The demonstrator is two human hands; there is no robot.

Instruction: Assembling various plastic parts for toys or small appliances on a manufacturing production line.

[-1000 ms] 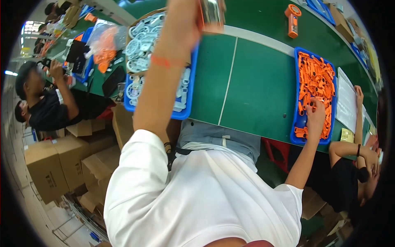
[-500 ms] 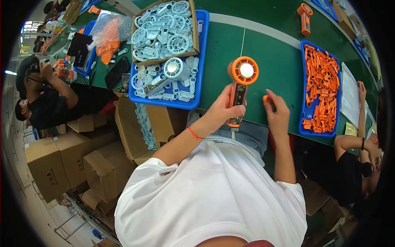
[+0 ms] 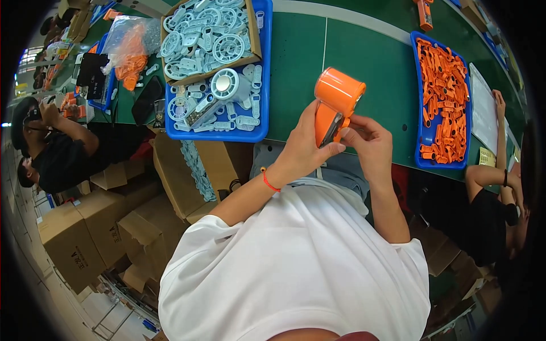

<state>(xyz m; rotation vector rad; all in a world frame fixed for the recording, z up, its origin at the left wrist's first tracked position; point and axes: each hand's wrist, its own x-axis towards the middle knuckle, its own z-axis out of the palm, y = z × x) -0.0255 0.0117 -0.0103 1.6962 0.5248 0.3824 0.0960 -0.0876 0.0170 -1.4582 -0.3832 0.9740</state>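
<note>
An orange handheld fan (image 3: pixel 338 91) is gripped by its handle in my left hand (image 3: pixel 304 139), above the near edge of the green table. Its drum-shaped head is turned to the right, and the dark inside of the handle shows. My right hand (image 3: pixel 372 143) is at the handle's right side, with thumb and fingertips pinched on a small orange part (image 3: pixel 343 132) that touches the handle or lies right against it. The fingers mostly cover this part, so its shape does not show.
Left, a blue tray (image 3: pixel 264 108) bears a carton of light blue fan parts (image 3: pixel 228 48) and a light blue fan (image 3: pixel 227 85). Right, another blue tray (image 3: pixel 425 136) holds orange parts (image 3: pixel 446 96). An orange fan (image 3: pixel 425 14) lies far right. Co-workers (image 3: pixel 74 136) are on both sides.
My left hand has turned the fan so its head faces right instead of up. My right hand has moved left with the small orange part, from beside the fan to its handle.
</note>
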